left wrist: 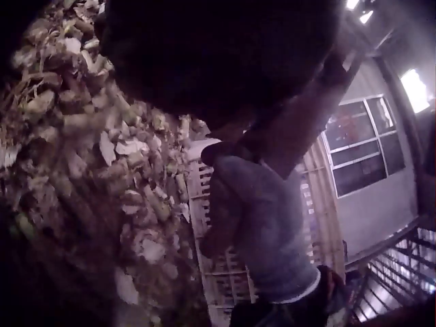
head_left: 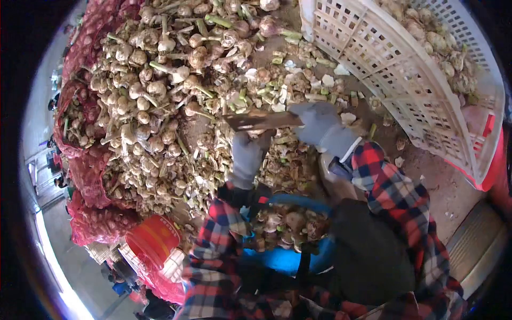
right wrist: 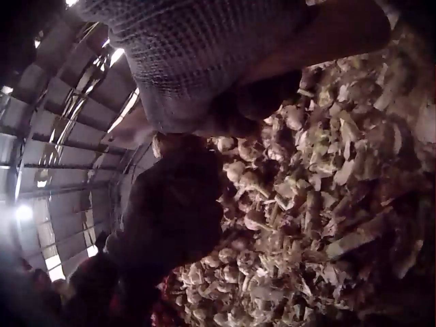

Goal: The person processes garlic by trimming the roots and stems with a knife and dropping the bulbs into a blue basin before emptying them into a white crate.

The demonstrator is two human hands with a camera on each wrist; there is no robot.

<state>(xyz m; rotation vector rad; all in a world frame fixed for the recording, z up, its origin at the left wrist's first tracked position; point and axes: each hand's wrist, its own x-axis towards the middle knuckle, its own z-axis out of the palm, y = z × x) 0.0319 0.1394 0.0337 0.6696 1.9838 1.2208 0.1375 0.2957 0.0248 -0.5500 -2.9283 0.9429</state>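
Observation:
My right hand point(head_left: 322, 128), in a grey knit glove, grips a knife by its wooden handle point(right wrist: 327, 41). The broad, brown-stained knife blade point(head_left: 261, 121) reaches leftward across the top of my left hand point(head_left: 248, 154), which is also gloved. In the right wrist view, the left hand is dark, its fingers curled round a garlic bulb; only a pale bit of the garlic bulb point(right wrist: 158, 146) shows beneath the blade. Below the hands, a blue bucket point(head_left: 282, 261) holds garlic bulbs point(head_left: 293, 221).
A large heap of stemmed garlic point(head_left: 154, 96) spreads ahead and left. Cut stems and peel point(head_left: 288, 85) litter the floor beneath the hands. A white slatted crate point(head_left: 394, 69) with garlic stands right. Red mesh sacks point(head_left: 85, 176) and a red bucket point(head_left: 154, 240) lie left.

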